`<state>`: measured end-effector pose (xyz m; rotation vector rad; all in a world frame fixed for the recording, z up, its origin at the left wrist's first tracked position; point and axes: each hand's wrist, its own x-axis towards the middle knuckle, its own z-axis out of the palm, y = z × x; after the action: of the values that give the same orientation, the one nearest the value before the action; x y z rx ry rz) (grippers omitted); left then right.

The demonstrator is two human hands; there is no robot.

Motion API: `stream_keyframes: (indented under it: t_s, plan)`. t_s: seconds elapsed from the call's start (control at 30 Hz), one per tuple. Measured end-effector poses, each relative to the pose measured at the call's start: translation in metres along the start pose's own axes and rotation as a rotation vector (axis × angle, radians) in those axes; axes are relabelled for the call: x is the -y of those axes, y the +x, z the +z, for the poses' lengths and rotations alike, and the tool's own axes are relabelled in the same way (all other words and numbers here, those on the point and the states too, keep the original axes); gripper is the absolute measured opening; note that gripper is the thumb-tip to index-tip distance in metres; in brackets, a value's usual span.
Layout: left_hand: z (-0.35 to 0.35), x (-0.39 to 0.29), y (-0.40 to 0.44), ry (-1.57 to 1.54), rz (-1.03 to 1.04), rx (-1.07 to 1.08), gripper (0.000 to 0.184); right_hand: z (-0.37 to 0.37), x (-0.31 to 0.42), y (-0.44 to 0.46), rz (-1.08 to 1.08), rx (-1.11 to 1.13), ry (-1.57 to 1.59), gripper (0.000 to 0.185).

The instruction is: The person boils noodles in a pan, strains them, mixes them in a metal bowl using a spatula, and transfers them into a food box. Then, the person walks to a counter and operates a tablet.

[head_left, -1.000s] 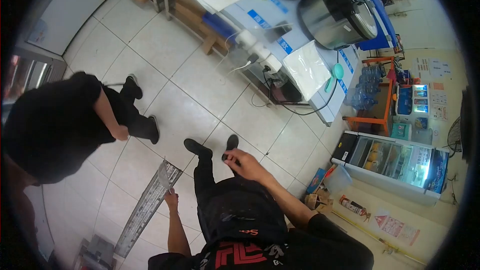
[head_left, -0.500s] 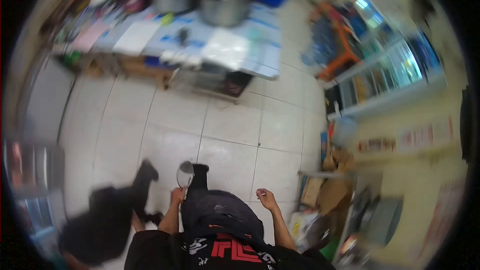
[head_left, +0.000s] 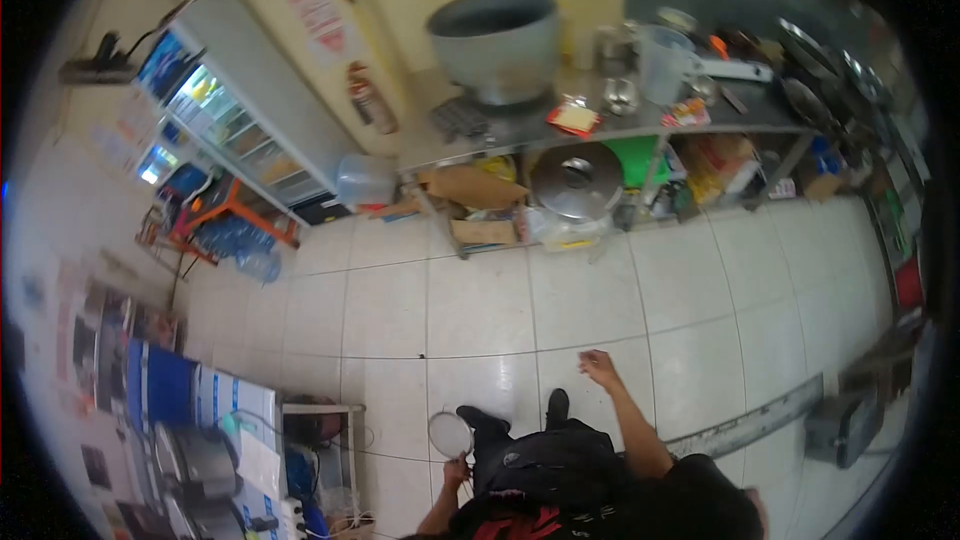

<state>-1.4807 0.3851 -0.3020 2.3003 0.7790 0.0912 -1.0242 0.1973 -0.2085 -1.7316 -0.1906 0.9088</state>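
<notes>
Low in front of my body, my left hand (head_left: 457, 470) is closed around the handle of a round strainer (head_left: 450, 435) with a thin rim and pale mesh. The strainer is held over the tiled floor (head_left: 590, 290), beside my dark shoe. My right hand (head_left: 598, 368) reaches forward over the tiles with its fingers loosely apart, touching nothing. No other object is close to it.
A metal counter (head_left: 610, 125) ahead bears a large pot (head_left: 495, 50), a clear pitcher (head_left: 664, 65) and pans; a big lid (head_left: 576, 182) sits below. A glass-door fridge (head_left: 245, 110) stands left. A blue-patterned table (head_left: 255, 395) is nearer; a floor grate (head_left: 745, 420) lies right.
My view has swung right from the table toward the metal counter and fridge. The strainer stays in my left hand. A person seen at lower left is out of view.
</notes>
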Motion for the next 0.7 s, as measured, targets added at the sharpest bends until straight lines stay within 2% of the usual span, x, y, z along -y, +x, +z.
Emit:
stream_keyframes:
  t_s: [0.03,0.07,0.13,0.17,0.2,0.23,0.27,0.3,0.37,0.4,0.47,0.53,0.7]
  plan:
    - [-0.003,-0.003,0.022,0.354,0.334,-0.037,0.037,0.0,-0.008,0.003,-0.105,-0.001,0.117,0.027]
    - [-0.006,-0.024,0.052,-0.017,-0.098,0.13,0.04,-0.002,-0.01,-0.005,-0.081,-0.033,0.149,0.027]
    - [-0.029,-0.09,0.111,-0.274,-0.44,0.261,0.048,0.001,0.003,-0.024,-0.158,-0.066,0.244,0.025]
    - [-0.042,-0.129,0.14,-0.442,-0.642,0.301,0.051,-0.001,-0.007,-0.029,-0.118,-0.094,0.341,0.024]
    - [-0.045,-0.148,0.162,-0.375,-0.517,0.321,0.052,-0.004,-0.027,-0.034,-0.125,-0.122,0.379,0.024]
    - [-0.047,-0.17,0.184,-0.411,-0.511,0.335,0.055,-0.008,-0.052,-0.039,-0.023,-0.137,0.355,0.026]
    - [-0.048,-0.188,0.203,-0.404,-0.415,0.364,0.054,-0.012,-0.069,-0.04,0.074,-0.149,0.327,0.029]
    - [-0.044,-0.197,0.221,-0.431,-0.392,0.368,0.053,-0.017,-0.08,-0.037,0.06,-0.168,0.346,0.029]
    - [-0.038,-0.223,0.25,-0.44,-0.333,0.374,0.051,-0.037,-0.093,-0.035,0.407,-0.013,0.096,0.033]
    - [-0.032,-0.23,0.263,-0.449,-0.331,0.384,0.051,-0.046,-0.079,-0.035,0.414,-0.024,0.09,0.033]
    - [-0.02,-0.239,0.288,-0.51,-0.295,0.393,0.05,-0.058,-0.036,-0.021,0.241,-0.066,0.115,0.04]
    - [-0.016,-0.258,0.316,-0.576,-0.288,0.401,0.048,-0.07,0.004,0.004,0.111,-0.073,0.129,0.037]
    - [-0.009,-0.29,0.426,-0.707,-0.102,0.203,0.039,-0.128,0.075,0.084,-0.145,-0.153,0.133,0.027]
